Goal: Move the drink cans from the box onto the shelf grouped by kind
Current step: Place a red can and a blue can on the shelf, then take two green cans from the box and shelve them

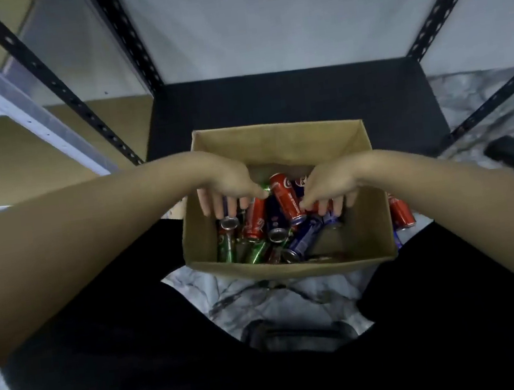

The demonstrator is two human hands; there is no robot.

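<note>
— Location of the cans?

— Red, blue and green cans lie jumbled in the open cardboard box [290, 267] on the marble floor [262, 298], before the black shelf [285, 97].

— Your hands?

— My left hand [231, 181] reaches in, fingers curled over a blue can [225, 206]. My right hand [329, 184] closes its fingers on a red can [285, 197]. Whether the left grips, I cannot tell.

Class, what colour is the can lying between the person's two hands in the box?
Red with white lettering; the can shows best in the head view.
</note>
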